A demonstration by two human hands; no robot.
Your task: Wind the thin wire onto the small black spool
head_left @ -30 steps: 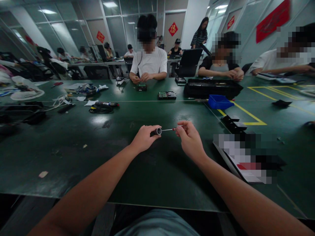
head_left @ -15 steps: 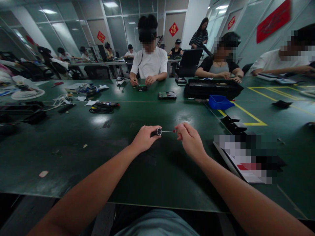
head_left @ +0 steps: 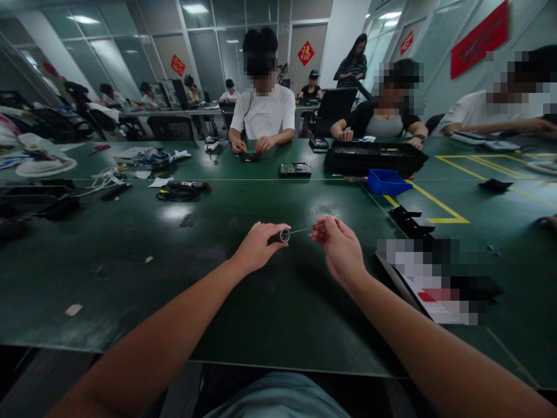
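Note:
My left hand is closed round a small dark cylinder with a silvery ring end, held just above the green table. A thin metal rod runs from the ring end to my right hand. That hand pinches the rod's red tip between thumb and fingers, which look a little smeared. Both hands sit close together at the table's middle, a short gap between them.
A blurred-out flat object lies at my right, with black parts and a blue bin beyond it. Cables and clutter sit at the left. Across the table, people work near a circuit board and a black case.
My right hand has turned slightly and lifted the rod's red end a little. The left hand has stayed nearly still. A person across the table has shifted their arms.

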